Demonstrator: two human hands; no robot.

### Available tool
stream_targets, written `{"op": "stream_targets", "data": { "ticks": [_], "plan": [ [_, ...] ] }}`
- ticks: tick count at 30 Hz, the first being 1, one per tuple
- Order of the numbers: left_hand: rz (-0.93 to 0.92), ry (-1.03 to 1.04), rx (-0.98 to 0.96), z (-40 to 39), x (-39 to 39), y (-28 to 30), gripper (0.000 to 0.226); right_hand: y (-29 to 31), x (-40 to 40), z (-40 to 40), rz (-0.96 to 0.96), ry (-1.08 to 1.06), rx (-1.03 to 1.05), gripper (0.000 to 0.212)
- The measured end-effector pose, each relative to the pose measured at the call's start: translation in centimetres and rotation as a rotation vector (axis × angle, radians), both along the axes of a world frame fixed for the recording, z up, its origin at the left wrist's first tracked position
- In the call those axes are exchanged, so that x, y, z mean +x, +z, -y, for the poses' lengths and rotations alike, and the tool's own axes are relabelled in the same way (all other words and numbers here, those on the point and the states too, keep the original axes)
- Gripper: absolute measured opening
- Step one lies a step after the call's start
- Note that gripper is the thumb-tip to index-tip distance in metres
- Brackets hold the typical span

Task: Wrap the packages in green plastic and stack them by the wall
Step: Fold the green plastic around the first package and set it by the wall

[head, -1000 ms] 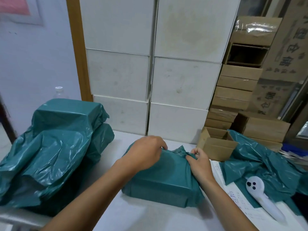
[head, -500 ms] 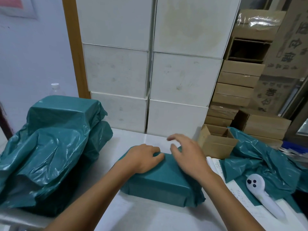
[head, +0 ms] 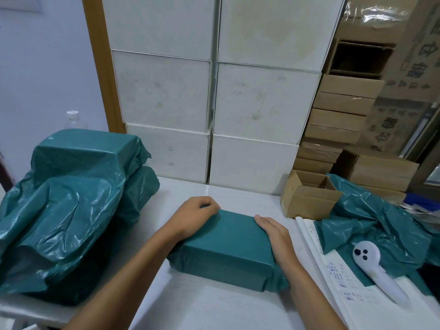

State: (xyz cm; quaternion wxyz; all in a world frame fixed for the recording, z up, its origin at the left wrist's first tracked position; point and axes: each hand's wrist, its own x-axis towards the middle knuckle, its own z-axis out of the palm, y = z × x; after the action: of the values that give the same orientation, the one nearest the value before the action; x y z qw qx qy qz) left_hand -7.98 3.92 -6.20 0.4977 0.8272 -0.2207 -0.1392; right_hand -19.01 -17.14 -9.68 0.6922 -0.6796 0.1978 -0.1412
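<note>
A box-shaped package wrapped in green plastic lies on the white table in front of me. My left hand curls over its far left corner, fingers closed on the wrap. My right hand lies flat along its right edge, pressing the plastic down. A pile of wrapped green packages sits at the left by the wall. Loose green plastic sheets lie crumpled at the right.
White boxes are stacked against the wall behind the table. An open cardboard box and stacked cardboard boxes stand at the back right. A white handheld scanner lies on a written notebook. A bottle cap shows behind the pile.
Both hands were bunching the plastic at the package's far end; the right hand then lifted and now lies flat on the right edge. The wrap looks smooth and tight now.
</note>
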Motion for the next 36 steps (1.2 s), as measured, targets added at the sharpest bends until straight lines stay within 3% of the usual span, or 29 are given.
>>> {"op": "stream_targets", "data": {
  "ticks": [5, 10, 17, 20, 22, 25, 28, 31, 36],
  "plan": [
    [-0.190, 0.034, -0.270, -1.2, 0.2, -1.9, 0.022, -0.8, 0.5, -0.2, 0.042, -0.036, 0.071, 0.029],
    [-0.236, 0.086, -0.518, -1.1, -0.4, -4.5, 0.029, -2.1, 1.2, -0.2, 0.078, -0.041, 0.162, 0.023],
    [-0.490, 0.149, -0.821, 0.0, -1.0, -4.9, 0.031, -4.0, 2.3, 0.5, 0.102, 0.035, 0.393, 0.052],
    [-0.533, 0.115, -0.852, 0.1, -0.9, -5.1, 0.035, -3.8, 2.3, 0.5, 0.105, 0.080, 0.482, 0.046],
    [-0.516, 0.090, -0.860, 0.1, -0.9, -5.2, 0.038, -3.6, 2.3, 0.4, 0.121, 0.102, 0.507, 0.038],
    [-0.465, 0.065, -0.854, -0.1, -0.9, -5.1, 0.035, -3.8, 2.1, 0.2, 0.117, 0.102, 0.526, 0.043],
    [-0.478, 0.064, -0.827, -0.3, -1.2, -4.7, 0.030, -3.3, 1.6, -0.1, 0.086, 0.048, 0.574, 0.030],
    [-0.491, 0.067, -0.717, -0.7, -1.7, -4.0, 0.029, -1.6, 1.1, -0.5, 0.031, 0.011, 0.341, 0.028],
    [-0.215, 0.071, -0.348, -2.3, -1.2, -3.3, 0.036, 0.2, -0.8, 0.2, 0.051, 0.051, -0.085, 0.030]
  ]
}}
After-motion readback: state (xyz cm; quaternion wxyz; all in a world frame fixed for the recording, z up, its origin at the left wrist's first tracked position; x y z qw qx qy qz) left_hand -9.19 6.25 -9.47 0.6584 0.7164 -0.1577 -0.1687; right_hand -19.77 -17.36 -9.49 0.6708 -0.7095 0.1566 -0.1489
